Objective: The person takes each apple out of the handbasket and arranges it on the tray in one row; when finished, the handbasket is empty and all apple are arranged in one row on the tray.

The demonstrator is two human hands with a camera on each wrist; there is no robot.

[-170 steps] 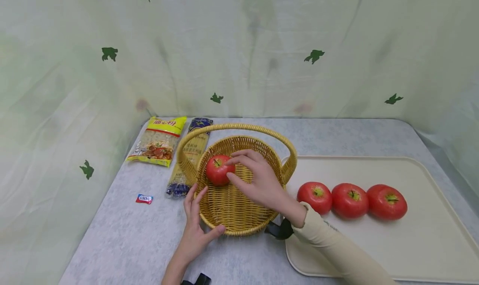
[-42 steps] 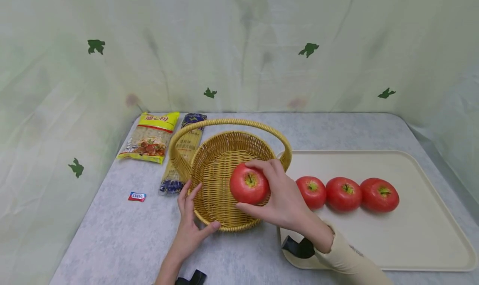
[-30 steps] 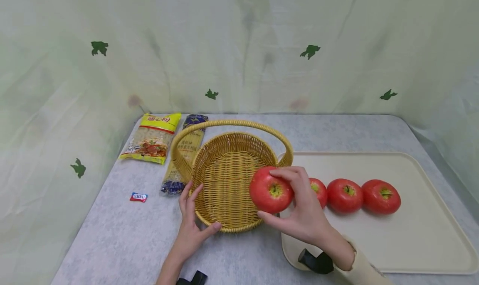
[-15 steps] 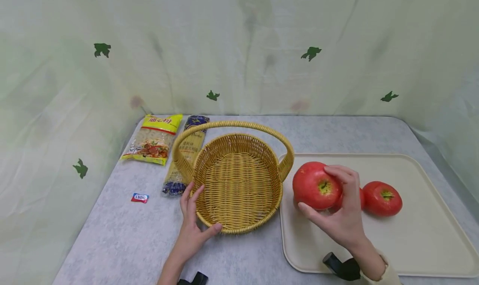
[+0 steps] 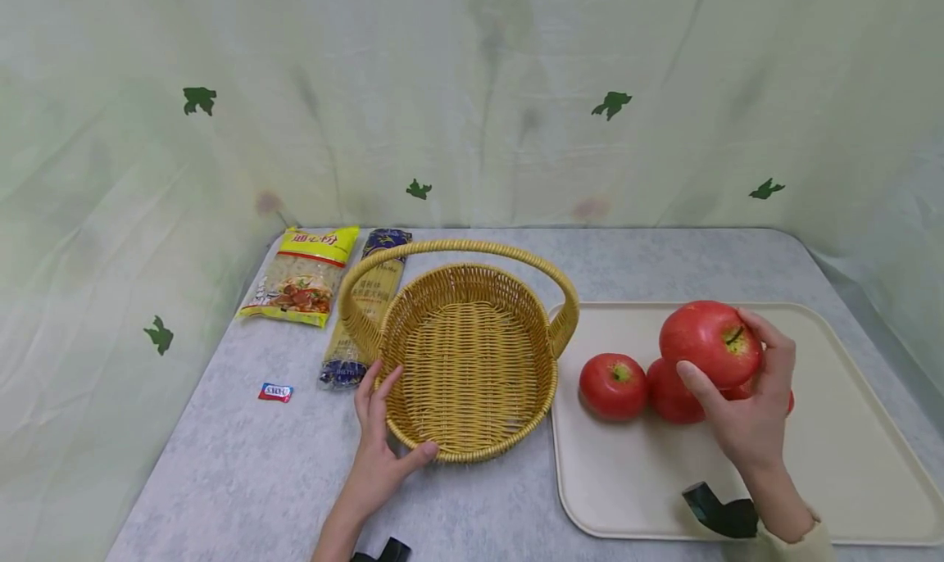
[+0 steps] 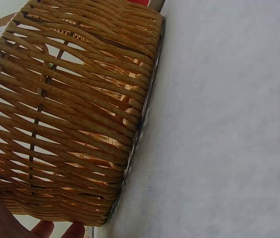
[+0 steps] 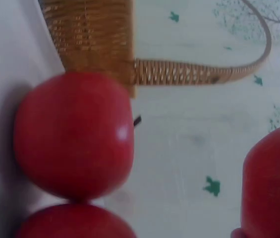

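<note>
My right hand (image 5: 755, 431) holds a red apple (image 5: 704, 341) between thumb and fingers, raised above the cream tray (image 5: 855, 472). Below it, a left apple (image 5: 612, 387) lies fully visible on the tray, beside a middle apple (image 5: 671, 394). A third is mostly hidden behind the held apple and my hand. In the right wrist view the held apple (image 7: 273, 183) shows at the right edge. My left hand (image 5: 379, 455) grips the side of a round wicker basket (image 5: 472, 373), thumb on its front rim and fingers on its left side. Nothing lies inside the basket.
The basket's tall handle (image 5: 460, 247) arches over its back. Behind and left of it lie a pack of spaghetti (image 5: 376, 292) and a yellow-topped pasta bag (image 5: 304, 275). A small red-and-blue wrapped packet (image 5: 276, 392) sits at left. A patterned curtain (image 5: 516, 103) surrounds the table.
My right hand has lifted the apple out of the basket and carried it rightward over the tray, past the left apple. My left hand has stayed on the basket.
</note>
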